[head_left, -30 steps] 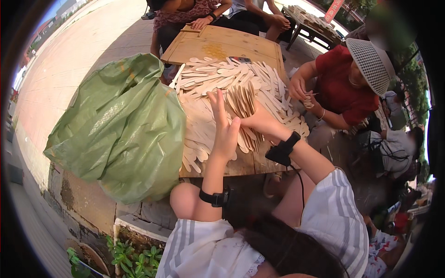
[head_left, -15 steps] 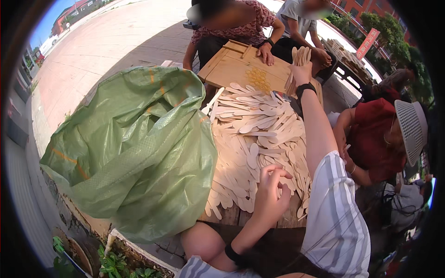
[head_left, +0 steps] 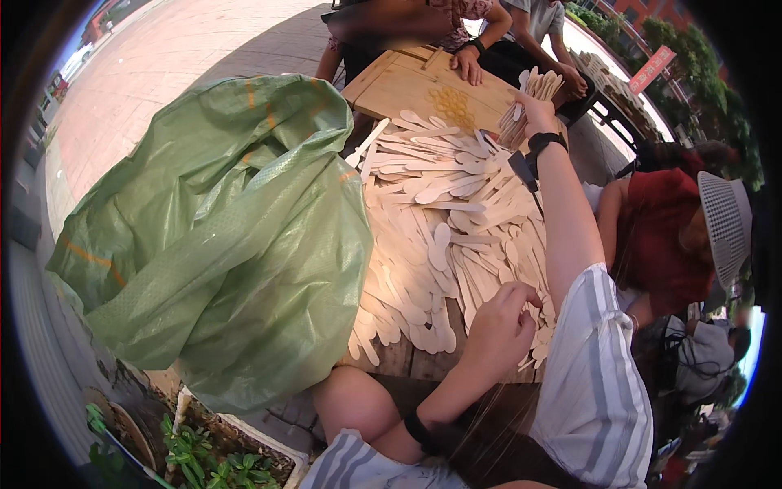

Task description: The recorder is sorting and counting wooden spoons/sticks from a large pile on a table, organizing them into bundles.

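Observation:
A broad heap of flat wooden spoons (head_left: 407, 253) covers the wooden table before me. My right hand (head_left: 535, 114) reaches out past the heap's far right side and is closed around a bundle of wooden spoons (head_left: 542, 84), held upright beside the wooden board. Over the near right part of the heap is my left hand (head_left: 503, 326), its fingers curled in. Whatever lies inside those fingers, if anything, is hidden from me.
A large green woven sack (head_left: 236, 236) stands at the left. Yellow rubber bands (head_left: 452, 106) lie on the wooden board (head_left: 399, 81), where a co-worker's hand (head_left: 467, 65) rests. A person in red (head_left: 664, 236) sits at the right. Plants (head_left: 195, 456) grow at lower left.
My left hand has shifted right and its fingers have curled closer together. The right hand still grips the spoon bundle, which has tilted slightly. The whole view has shifted a little.

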The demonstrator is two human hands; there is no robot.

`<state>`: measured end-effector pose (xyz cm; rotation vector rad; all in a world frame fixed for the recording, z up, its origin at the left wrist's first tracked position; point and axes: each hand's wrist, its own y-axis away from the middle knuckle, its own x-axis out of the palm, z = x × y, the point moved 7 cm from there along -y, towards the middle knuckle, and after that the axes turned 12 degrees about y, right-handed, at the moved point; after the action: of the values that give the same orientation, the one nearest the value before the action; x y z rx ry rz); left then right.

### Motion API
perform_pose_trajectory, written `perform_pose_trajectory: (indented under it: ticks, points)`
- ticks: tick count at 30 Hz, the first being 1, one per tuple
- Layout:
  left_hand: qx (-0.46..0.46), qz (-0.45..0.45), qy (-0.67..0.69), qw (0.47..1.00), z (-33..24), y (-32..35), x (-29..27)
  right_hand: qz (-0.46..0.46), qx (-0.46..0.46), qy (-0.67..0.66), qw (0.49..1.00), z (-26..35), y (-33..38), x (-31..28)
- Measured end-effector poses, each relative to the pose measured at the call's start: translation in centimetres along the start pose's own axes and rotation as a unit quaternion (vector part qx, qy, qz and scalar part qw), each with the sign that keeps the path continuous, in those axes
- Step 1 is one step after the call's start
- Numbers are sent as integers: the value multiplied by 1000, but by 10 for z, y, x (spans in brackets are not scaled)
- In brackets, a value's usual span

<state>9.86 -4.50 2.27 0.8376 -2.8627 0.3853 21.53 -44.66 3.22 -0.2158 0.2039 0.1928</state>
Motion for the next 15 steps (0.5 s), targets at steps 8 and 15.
perform_pose_trajectory:
  ticks: [8,15]
  points:
    - [11,33,42,998,-15,4,4,4,-269,320,909,58,8,-18]
    - [24,35,50,998,-15,4,8,47,-256,190,947,64,7,-17]
